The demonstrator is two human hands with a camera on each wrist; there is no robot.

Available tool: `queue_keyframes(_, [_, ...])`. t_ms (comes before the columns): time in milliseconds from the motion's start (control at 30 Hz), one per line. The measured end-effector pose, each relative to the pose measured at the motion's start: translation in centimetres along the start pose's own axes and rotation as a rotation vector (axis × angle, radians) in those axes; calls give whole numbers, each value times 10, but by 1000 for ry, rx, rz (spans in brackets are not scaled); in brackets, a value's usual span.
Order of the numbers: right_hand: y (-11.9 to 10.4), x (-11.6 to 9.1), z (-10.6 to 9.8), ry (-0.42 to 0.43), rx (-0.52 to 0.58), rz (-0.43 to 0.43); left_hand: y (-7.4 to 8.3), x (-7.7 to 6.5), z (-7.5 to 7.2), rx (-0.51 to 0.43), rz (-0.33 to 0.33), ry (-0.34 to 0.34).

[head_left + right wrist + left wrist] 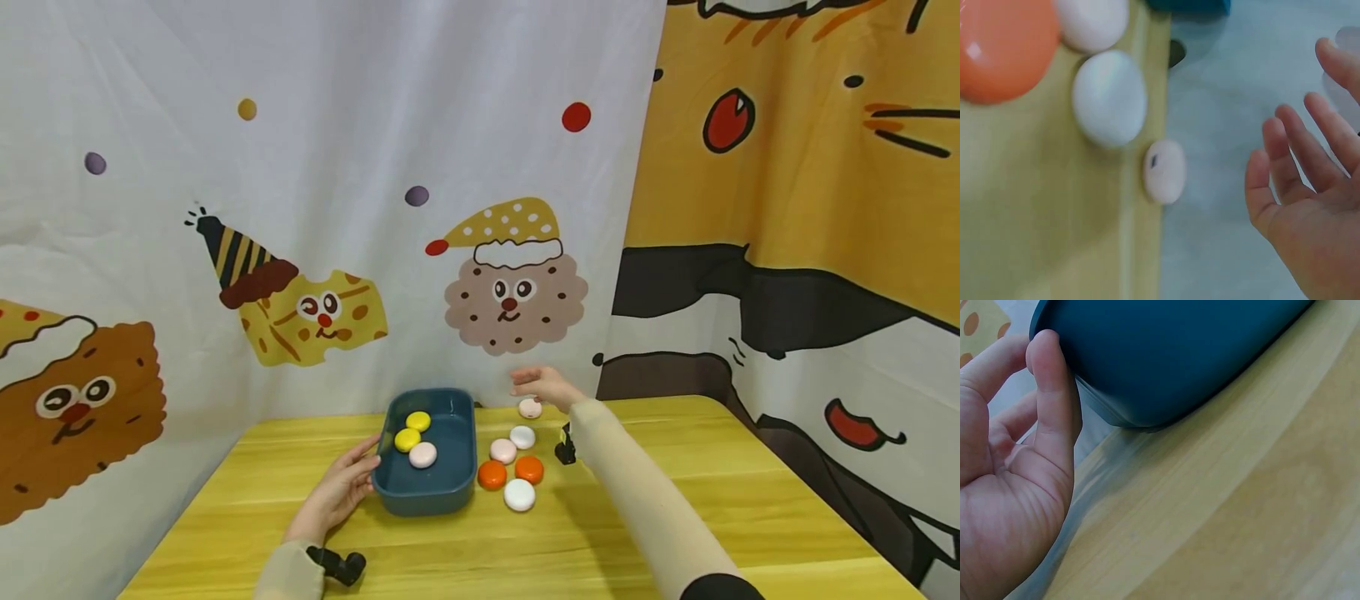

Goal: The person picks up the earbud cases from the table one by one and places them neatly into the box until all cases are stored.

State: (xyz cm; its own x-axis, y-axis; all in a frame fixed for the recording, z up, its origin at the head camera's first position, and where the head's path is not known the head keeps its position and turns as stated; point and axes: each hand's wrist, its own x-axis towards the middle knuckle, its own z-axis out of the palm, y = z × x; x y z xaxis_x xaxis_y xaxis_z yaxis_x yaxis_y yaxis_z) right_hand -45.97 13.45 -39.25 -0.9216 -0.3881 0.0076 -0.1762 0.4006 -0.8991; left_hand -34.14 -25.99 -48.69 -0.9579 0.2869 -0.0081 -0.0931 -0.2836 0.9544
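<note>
On the wooden table [600,533] stands a dark blue rectangular bin [424,503] with rounded corners. Two yellow rounded discs [407,439] and a pale pink disc [423,455] lie inside it. My left hand [339,490] grips the bin's left side; in the left wrist view the thumb [1047,369] meets the rim. My right hand [549,385] is raised above a pale pink disc [1165,172] with a small dark mark, near the table's far edge. Its fingers [1290,142] are spread and loosely bent, with nothing in them.
Right of the bin lie two orange discs [529,469], two white discs [520,495] and another pale pink disc [503,451]. A curtain [337,167] with cartoon prints hangs behind the table. Black straps with small devices [337,565] are on both wrists.
</note>
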Motion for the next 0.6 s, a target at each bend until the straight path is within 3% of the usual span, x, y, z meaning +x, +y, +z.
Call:
queue_keyframes(433, [55,-10,4,267,169,79,-5,1,-4,10,68,-45])
queue_keyframes(600, [68,-8,10,314,191,123,-6,-1,-5,4,86,-49])
